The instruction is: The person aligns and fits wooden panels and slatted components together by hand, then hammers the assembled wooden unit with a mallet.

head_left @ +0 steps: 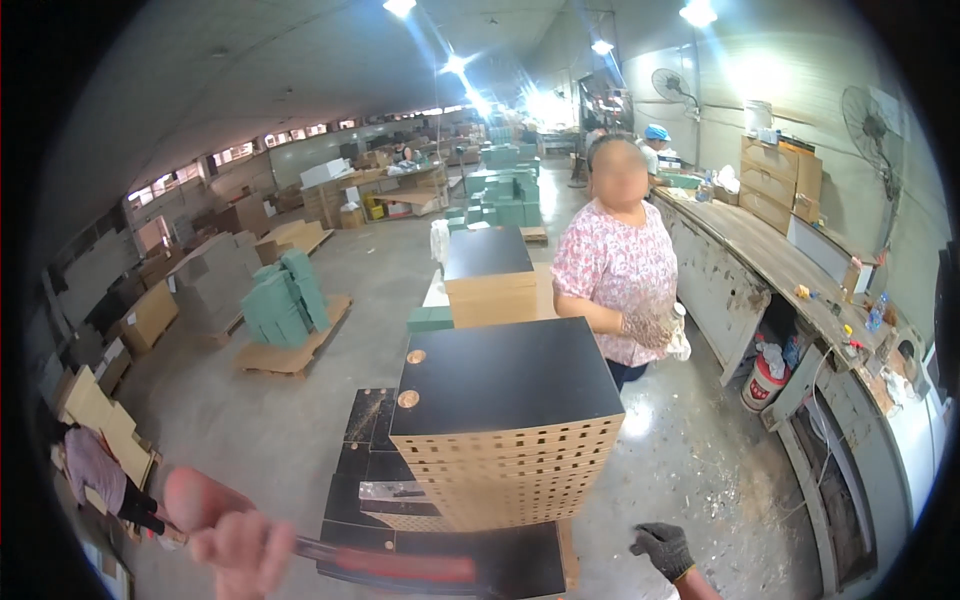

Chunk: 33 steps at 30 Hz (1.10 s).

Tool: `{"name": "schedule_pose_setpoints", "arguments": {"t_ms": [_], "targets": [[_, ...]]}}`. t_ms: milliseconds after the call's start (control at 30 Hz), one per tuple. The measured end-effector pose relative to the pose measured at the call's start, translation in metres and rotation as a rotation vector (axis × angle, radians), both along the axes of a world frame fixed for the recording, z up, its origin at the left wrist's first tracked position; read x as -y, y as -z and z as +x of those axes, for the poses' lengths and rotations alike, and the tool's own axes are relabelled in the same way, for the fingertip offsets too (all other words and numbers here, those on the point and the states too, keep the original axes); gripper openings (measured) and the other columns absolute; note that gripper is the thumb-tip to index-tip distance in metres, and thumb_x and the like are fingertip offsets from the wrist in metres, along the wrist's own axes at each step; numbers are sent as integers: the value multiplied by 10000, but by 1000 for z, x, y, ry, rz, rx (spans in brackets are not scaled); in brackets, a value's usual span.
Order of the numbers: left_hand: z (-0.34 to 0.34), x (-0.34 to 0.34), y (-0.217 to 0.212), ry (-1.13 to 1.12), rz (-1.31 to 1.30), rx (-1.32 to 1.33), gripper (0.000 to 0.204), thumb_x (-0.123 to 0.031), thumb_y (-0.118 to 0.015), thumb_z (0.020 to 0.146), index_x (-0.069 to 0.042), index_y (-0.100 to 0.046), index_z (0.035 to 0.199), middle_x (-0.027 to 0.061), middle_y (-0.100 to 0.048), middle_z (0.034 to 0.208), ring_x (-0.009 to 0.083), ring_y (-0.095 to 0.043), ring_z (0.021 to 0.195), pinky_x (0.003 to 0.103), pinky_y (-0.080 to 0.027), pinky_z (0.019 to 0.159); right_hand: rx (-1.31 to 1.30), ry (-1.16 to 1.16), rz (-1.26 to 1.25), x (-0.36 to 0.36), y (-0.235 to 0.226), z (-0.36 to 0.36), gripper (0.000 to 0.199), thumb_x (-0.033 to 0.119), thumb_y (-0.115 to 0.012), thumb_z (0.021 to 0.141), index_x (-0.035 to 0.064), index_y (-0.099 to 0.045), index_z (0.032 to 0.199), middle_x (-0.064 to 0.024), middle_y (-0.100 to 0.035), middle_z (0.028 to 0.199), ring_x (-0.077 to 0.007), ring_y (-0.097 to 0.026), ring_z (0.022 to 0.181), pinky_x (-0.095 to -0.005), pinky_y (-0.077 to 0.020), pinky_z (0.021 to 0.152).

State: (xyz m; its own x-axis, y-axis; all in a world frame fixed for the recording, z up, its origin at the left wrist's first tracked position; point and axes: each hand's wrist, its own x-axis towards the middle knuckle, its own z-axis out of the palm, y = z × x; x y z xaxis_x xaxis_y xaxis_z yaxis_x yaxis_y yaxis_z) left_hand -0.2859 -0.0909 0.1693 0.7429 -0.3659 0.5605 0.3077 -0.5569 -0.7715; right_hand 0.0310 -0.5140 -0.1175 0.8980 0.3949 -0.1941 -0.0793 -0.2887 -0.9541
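Head view shows the left hand (243, 555) clamped around a blurred red-and-black tool (405, 565) before the black-topped panel stack (505, 385) — squared, likely for stability — and the gloved right hand (665, 550) apart, its closure unclear.

Glaring lamps (455, 64) overhead, blurred left fingers (273, 550), black fisheye rim

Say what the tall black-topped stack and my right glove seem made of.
Stack: probably wood-based board, given its tan edges; the smooth black top may be laminate or paint. Glove: likely fabric, being matte, dark grey and close-fitting.
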Motion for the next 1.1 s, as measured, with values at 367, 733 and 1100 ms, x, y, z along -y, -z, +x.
{"name": "schedule_pose_setpoints", "arguments": {"t_ms": [367, 733, 1100], "targets": [[90, 135, -2, 546, 31, -310, 458, -123, -568, 791, -272, -613, 1222, -62, -512, 785, 83, -473, 736, 291, -349, 888, 274, -1100, 367, -68, -193, -106, 599, 394, -635, 835, 74, -493, 1321, -223, -622, 1126, -303, -643, 914, -461, -503, 835], [137, 171, 34, 1323, 598, -124, 287, -168, -567, 924, -70, -613, 1190, 96, -621, 1129, 226, -594, 988, 391, -468, 885, 297, -562, 391, -77, -162, -139, 490, 169, -580, 916, 30, -427, 1360, -102, -523, 1243, -174, -506, 1127, -316, -427, 953], [143, 218, 66, 1333, -1461, -670, 1079, -379, -947, 490, 64, -409, 1314, 218, -471, 1227, 333, -554, 1085, 403, -474, 888, -7, -345, 849, -51, -147, -170, 606, 272, -559, 940, 57, -285, 1435, -103, -327, 1443, -221, -321, 1360, -373, -257, 1144]]}}
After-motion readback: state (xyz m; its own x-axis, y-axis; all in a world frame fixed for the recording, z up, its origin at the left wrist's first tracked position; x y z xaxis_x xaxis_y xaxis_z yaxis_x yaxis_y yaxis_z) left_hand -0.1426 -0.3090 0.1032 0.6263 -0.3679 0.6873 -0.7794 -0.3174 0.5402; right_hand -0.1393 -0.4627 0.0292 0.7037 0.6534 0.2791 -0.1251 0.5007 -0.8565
